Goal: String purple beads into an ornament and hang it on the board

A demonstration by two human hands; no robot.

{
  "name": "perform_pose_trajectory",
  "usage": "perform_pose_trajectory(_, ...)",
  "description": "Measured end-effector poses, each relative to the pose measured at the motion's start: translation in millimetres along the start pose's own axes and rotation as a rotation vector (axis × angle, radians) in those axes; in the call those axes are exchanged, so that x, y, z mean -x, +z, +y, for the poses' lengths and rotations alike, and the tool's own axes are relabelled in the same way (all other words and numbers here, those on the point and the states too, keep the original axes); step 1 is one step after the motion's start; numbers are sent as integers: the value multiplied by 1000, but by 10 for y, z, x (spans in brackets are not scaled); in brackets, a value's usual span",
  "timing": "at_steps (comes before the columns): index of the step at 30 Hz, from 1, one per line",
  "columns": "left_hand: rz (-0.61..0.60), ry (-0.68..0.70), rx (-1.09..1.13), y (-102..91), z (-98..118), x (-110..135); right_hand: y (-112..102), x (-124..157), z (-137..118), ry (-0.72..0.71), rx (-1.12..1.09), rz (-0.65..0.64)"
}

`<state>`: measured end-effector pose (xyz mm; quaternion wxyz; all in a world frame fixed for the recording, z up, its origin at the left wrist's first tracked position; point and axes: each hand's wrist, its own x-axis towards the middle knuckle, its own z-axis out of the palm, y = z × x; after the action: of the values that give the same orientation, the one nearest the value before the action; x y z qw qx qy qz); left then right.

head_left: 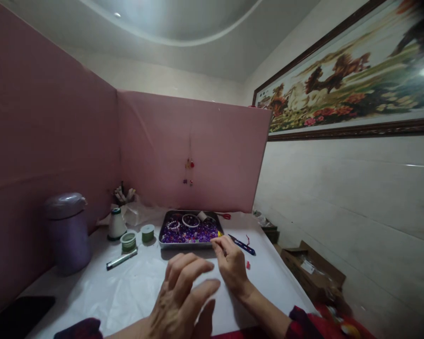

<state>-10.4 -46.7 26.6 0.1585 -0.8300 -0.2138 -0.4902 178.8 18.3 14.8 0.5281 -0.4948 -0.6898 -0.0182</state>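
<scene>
**Two hands before a bead tray on a covered table**

We look down over a table (127, 292) under a white sheet, screened by a pink partition (198, 150). The metal tray (189, 245) sits centrally near the partition. It holds a layer of purple beads (191, 234), with a white bracelet (191, 220) lying behind them. We judge that its raised rim keeps the loose beads from rolling away.

The right hand (232, 266) rests just in front of the tray's near right corner. Its thumb and forefinger are drawn together, as for something small; whether they grip anything, we cannot tell. The left hand (183, 294) hovers nearer to us, fingers spread and holding nothing.

A blue tool (242, 245) lies just right of the right hand, probably kept within easy reach. Left of the tray stand two green spools (128, 241), a white cone of thread (116, 224) and a pen-like stick (121, 259). A purple lidded container (68, 230) stands well apart, at the far left.
</scene>
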Motion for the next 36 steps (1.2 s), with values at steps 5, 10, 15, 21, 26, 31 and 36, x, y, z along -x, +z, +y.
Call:
perform_pose_trajectory(5,-46,-34,-96,191,-323,-51,82,212,55,-278,182,-71)
perform_pose_trajectory(10,-63,-170,-160,355,-578,187,190,149,-122,-234,233,-181)
perform_pose_trajectory(15,-165,-251,-119,392,-572,202,379,217,-229,-139,232,-277)
perform_pose_trajectory(21,-259,-298,-40,397,-614,275,372,343,-139,-102,153,-294)
perform_pose_trajectory(26,-262,-399,24,409,-735,328,420,361,-104,-19,73,-359)
perform_pose_trajectory(31,-301,-489,45,408,-813,368,475,371,-84,10,101,-378)
perform_pose_trajectory(36,-355,-539,41,400,-826,388,473,377,-84,-40,145,-394)
